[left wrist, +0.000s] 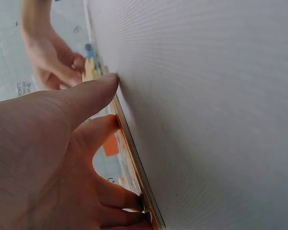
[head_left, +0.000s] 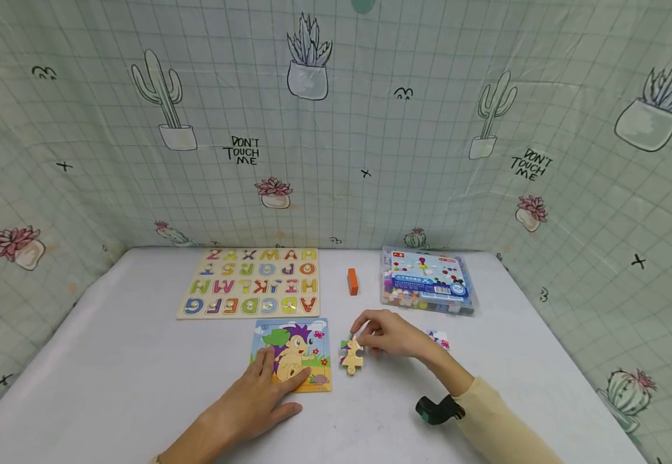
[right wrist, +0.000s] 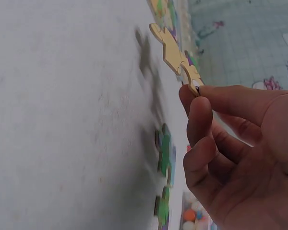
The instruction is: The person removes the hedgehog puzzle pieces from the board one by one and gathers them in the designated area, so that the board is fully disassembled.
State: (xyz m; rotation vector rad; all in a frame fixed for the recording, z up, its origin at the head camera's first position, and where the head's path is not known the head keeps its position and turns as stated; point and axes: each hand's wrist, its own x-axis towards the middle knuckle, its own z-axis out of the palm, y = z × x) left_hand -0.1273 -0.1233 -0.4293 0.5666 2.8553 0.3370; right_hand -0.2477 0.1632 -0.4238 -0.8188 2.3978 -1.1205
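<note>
A square hedgehog jigsaw board (head_left: pixel 318 348) lies on the table in front of me. My left hand (head_left: pixel 257 393) rests on its lower left part, fingers spread and thumb off the near edge. In the left wrist view the fingertips touch the board's edge. Just right of the board, my right hand (head_left: pixel 390 332) pinches a cream-yellow jigsaw piece (head_left: pixel 351 362) between thumb and fingers. The right wrist view shows this piece (right wrist: pixel 172 51) held above the table, its shadow below. Two green jigsaw pieces (right wrist: pixel 165 153) lie beyond it there.
A wooden alphabet board (head_left: pixel 249 283) lies behind the jigsaw. An orange block (head_left: pixel 353 282) and a clear plastic box (head_left: pixel 428 280) of coloured parts sit at the back. Another jigsaw piece (head_left: pixel 441 339) shows behind my right wrist. A patterned cloth (head_left: pixel 336 129) surrounds the white table.
</note>
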